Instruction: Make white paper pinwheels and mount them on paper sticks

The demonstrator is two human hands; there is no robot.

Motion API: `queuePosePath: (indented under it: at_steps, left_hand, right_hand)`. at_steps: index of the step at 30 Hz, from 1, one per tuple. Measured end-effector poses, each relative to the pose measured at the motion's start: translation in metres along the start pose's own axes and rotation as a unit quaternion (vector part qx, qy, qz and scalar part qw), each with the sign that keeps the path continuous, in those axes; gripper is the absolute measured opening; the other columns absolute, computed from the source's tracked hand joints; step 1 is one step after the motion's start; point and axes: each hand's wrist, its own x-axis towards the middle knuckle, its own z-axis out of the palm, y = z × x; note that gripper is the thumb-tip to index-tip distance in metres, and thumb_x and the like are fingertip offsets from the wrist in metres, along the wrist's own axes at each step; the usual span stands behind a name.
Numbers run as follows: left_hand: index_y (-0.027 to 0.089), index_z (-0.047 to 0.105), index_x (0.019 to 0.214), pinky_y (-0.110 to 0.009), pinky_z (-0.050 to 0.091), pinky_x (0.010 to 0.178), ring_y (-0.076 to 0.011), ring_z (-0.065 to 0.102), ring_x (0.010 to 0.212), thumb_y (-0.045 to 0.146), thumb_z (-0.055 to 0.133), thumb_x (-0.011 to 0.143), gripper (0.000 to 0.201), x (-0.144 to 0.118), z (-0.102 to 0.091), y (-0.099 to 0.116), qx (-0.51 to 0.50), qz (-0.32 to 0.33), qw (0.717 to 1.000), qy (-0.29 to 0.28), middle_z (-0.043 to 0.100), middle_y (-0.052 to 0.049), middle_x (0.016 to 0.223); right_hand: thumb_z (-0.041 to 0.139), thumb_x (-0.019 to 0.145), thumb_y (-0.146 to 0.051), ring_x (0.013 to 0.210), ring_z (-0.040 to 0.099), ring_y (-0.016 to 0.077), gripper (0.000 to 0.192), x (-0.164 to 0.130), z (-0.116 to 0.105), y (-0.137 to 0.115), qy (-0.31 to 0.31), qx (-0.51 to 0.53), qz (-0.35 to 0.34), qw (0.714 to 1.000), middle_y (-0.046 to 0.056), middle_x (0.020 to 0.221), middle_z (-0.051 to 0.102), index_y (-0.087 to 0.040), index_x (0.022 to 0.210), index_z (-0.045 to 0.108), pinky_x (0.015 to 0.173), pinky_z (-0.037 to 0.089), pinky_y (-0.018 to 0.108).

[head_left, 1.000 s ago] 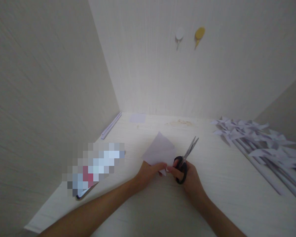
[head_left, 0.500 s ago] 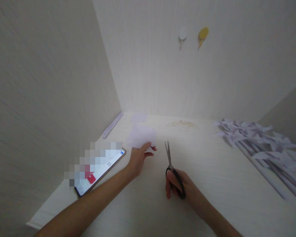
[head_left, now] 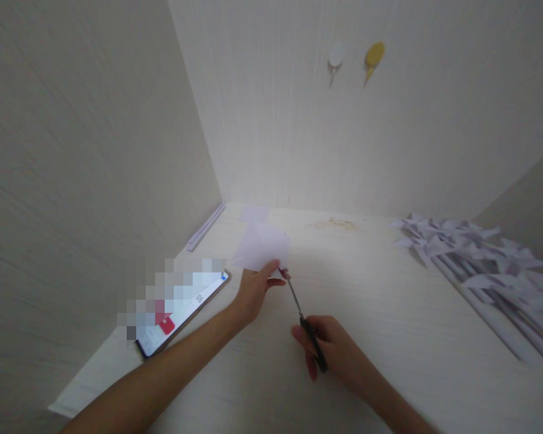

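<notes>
My left hand [head_left: 255, 292] pinches the near corner of a pale lilac sheet of paper [head_left: 263, 242], which shows creases and is lifted over the table. In my right hand [head_left: 322, 345] is a pair of scissors [head_left: 313, 340] with black handles, turned edge-on. Their blades point up and left, with the tips close to the paper's lower right corner beside my left fingers. Whether the tips touch the paper I cannot tell. Another flat lilac sheet [head_left: 253, 213] lies just behind the held one, near the back wall.
A phone [head_left: 185, 319] with a lit screen lies left of my left forearm. Rolled paper sticks [head_left: 206, 228] rest along the left wall. Several paper pinwheels [head_left: 461, 253] on sticks are piled at the right. Two hooks, one yellow [head_left: 374, 54], are on the back wall.
My right hand has brought the scissors left toward the paper and turned them from face-on to edge-on. The paper in my left hand has tilted up slightly.
</notes>
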Motion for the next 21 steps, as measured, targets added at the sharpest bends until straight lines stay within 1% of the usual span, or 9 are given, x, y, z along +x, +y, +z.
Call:
queuePosePath:
  at_steps: [5,10,15,21]
  left_hand:
    - [0.011,0.055,0.071,-0.019,0.044,0.044,-0.0106,0.056,0.054,0.023,0.055,0.065,0.013,-0.0003,0.0013,0.0003,0.0,0.007,1.0,-0.001,0.058,-0.001,0.06]
    - [0.012,0.056,0.072,-0.019,0.044,0.044,-0.0107,0.056,0.054,0.024,0.056,0.064,0.015,-0.0001,0.0008,-0.0009,-0.005,0.009,1.0,-0.003,0.058,-0.001,0.061]
    - [0.012,0.055,0.071,-0.017,0.044,0.044,-0.0099,0.055,0.054,0.023,0.055,0.065,0.012,0.0005,0.0003,-0.002,0.003,0.005,1.0,-0.004,0.057,0.0,0.061]
    - [0.013,0.055,0.071,-0.017,0.043,0.043,-0.01,0.056,0.054,0.024,0.055,0.066,0.012,0.0001,0.0005,-0.0019,0.006,0.008,1.0,-0.007,0.058,0.0,0.061]
  right_hand:
    - [0.049,0.071,-0.045,0.035,0.04,0.0077,0.035,0.0,0.0007,0.0024,0.009,0.002,0.004,1.0,-0.003,0.037,0.048,-0.016,0.052,0.046,0.039,0.028,0.019]
    - [0.048,0.072,-0.045,0.035,0.041,0.0076,0.035,0.001,0.0012,0.0049,0.008,0.004,0.005,1.0,-0.003,0.037,0.048,-0.016,0.053,0.047,0.041,0.03,0.019]
    - [0.047,0.073,-0.046,0.038,0.043,0.0085,0.036,0.0011,0.001,0.0029,0.008,-0.01,0.007,1.0,-0.002,0.037,0.048,-0.016,0.053,0.046,0.043,0.033,0.019]
    - [0.047,0.073,-0.046,0.037,0.041,0.0078,0.037,0.0012,0.0007,0.0015,0.008,-0.012,0.011,1.0,-0.002,0.037,0.047,-0.016,0.052,0.045,0.041,0.031,0.019]
